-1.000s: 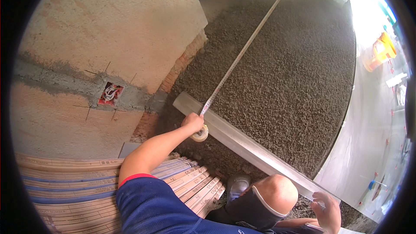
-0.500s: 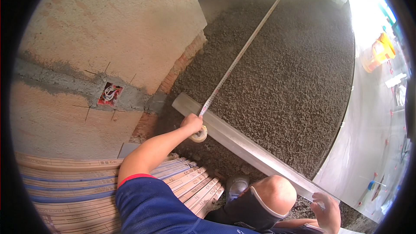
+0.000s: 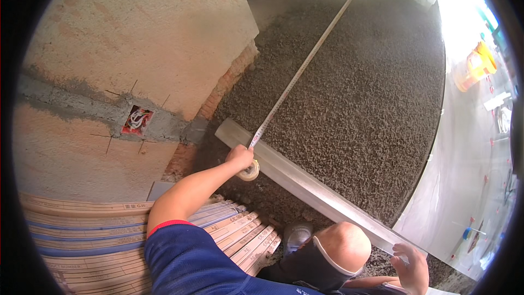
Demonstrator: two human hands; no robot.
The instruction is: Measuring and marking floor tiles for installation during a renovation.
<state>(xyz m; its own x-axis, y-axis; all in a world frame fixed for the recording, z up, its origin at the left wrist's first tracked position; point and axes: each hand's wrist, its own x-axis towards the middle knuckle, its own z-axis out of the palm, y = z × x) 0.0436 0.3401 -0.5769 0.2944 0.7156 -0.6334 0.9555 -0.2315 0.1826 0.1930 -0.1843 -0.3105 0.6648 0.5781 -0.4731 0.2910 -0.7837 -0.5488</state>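
Note:
My left hand (image 3: 240,157) is closed on a tape measure, whose pale round body (image 3: 249,171) shows just below the fingers. The long white blade (image 3: 297,72) runs out from that hand, away over the rough grey mortar bed (image 3: 360,98). Under the hand, a long metal straightedge (image 3: 305,181) lies slantwise along the near side of the bed. Close to its right end is my right hand (image 3: 413,270), with loosely bent fingers apart from the thumb and nothing visible between them. The far tip of the blade is too small to make out.
Several cartons of boxed tiles (image 3: 93,240) stand stacked at my lower left. A plastered wall (image 3: 136,38) with a red wiring box (image 3: 137,119) rises on the left. Along the right runs a smooth pale tiled floor (image 3: 442,186), with an orange-yellow bucket (image 3: 476,67) farther off.
The whole view has shifted very slightly. Both hands, the tape measure and the straightedge keep their places relative to each other.

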